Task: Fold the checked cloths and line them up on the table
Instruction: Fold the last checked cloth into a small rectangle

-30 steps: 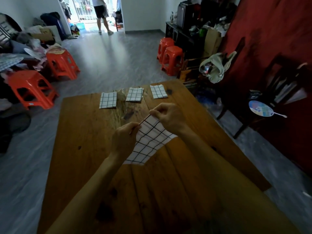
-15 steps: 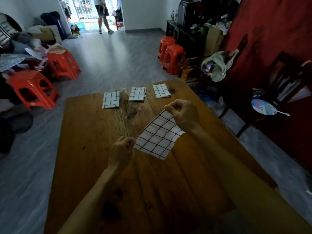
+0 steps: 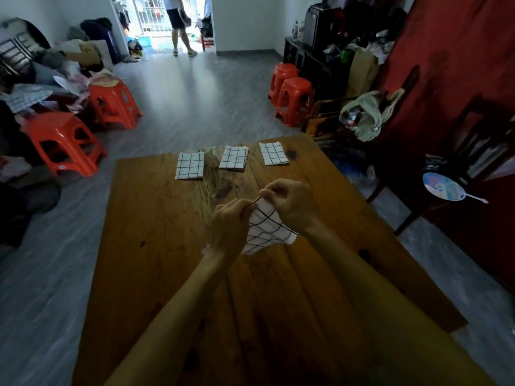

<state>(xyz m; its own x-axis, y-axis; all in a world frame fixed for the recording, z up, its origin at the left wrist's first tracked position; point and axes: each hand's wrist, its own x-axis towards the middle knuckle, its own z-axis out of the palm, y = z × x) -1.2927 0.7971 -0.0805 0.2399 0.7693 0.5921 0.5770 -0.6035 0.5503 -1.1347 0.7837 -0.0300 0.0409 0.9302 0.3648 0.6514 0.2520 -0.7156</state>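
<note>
A white cloth with a black grid (image 3: 264,232) hangs between both hands above the middle of the wooden table (image 3: 156,246). My left hand (image 3: 228,227) and my right hand (image 3: 289,204) pinch its top edge close together, so the cloth sags in a fold below them. Three folded checked cloths lie in a row at the table's far edge: left one (image 3: 190,169), middle one (image 3: 233,157), right one (image 3: 273,153).
Orange plastic stools stand on the floor at left (image 3: 64,143) and beyond the table at right (image 3: 292,101). A dark chair with a round fan (image 3: 443,186) sits right of the table. A person (image 3: 178,23) stands in the far doorway. Clutter lines the left wall.
Half a second ago my hands held the cloth stretched wide apart; now they have come together, bringing its top corners close and doubling the cloth.
</note>
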